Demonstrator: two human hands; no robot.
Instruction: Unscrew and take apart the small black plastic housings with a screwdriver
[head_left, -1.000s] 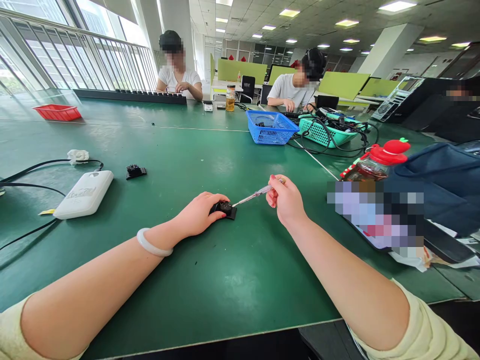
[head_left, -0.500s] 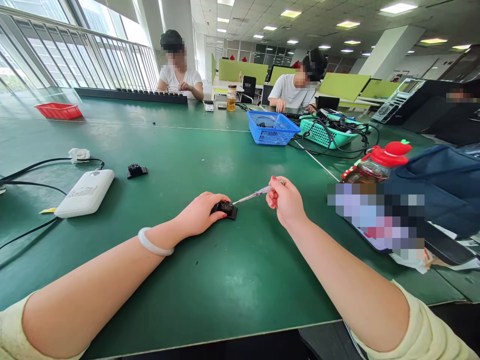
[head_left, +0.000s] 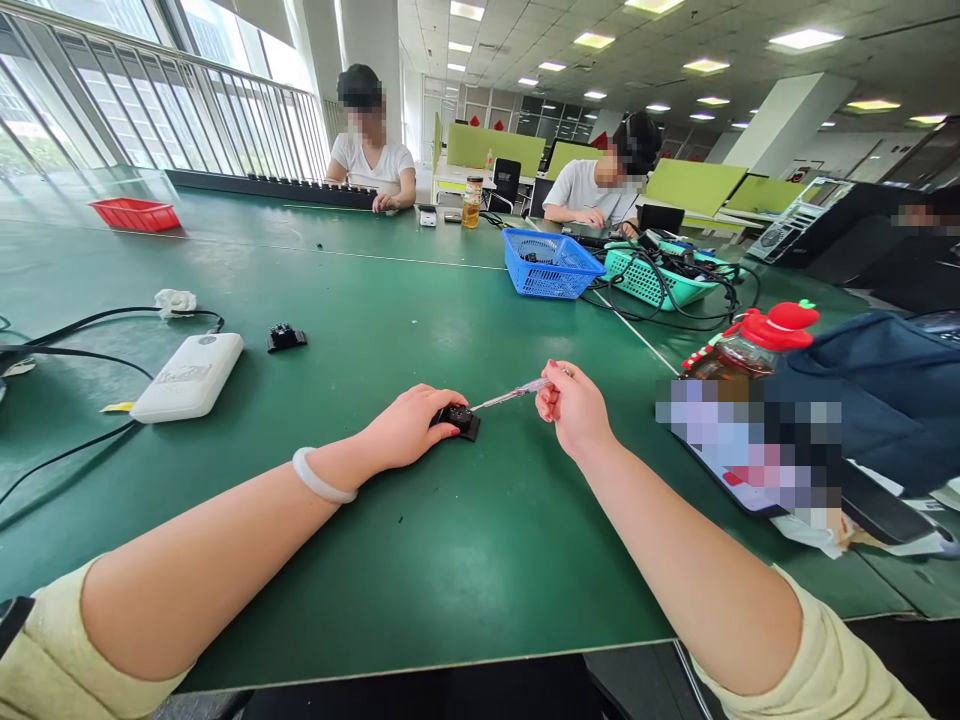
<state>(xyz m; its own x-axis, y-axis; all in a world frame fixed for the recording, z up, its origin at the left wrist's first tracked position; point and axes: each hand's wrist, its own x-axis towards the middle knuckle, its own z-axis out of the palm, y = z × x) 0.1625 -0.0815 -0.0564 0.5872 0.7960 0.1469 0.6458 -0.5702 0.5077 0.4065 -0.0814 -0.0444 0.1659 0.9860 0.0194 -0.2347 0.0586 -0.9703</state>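
Left hand: the person's left hand [head_left: 405, 425] is clamped on a small black part [head_left: 463, 424], fingers over its top, thumb along its near side; white bangle [head_left: 322, 480] on the wrist.
Right hand: the right hand [head_left: 576, 408] has its fingers closed round the handle end of a thin screwdriver [head_left: 512, 396], shaft slanting down to the left.
Black part: lies on the green table [head_left: 465, 560], between the two hands, mostly covered by the left.
Screwdriver tip: at the part's right side; contact too small to tell.
Left of the hands: second black part [head_left: 286, 339] well apart; white box [head_left: 189, 380] beside black cables [head_left: 90, 350].
Right: bottle with red lid [head_left: 776, 328] near a dark blue bag [head_left: 870, 385].
Far side: blue basket [head_left: 551, 268] just beside a green basket [head_left: 652, 278] heaped with cables; red tray [head_left: 135, 215] farther left.
Others: two co-workers [head_left: 375, 160] in white shirts, seated across the table.
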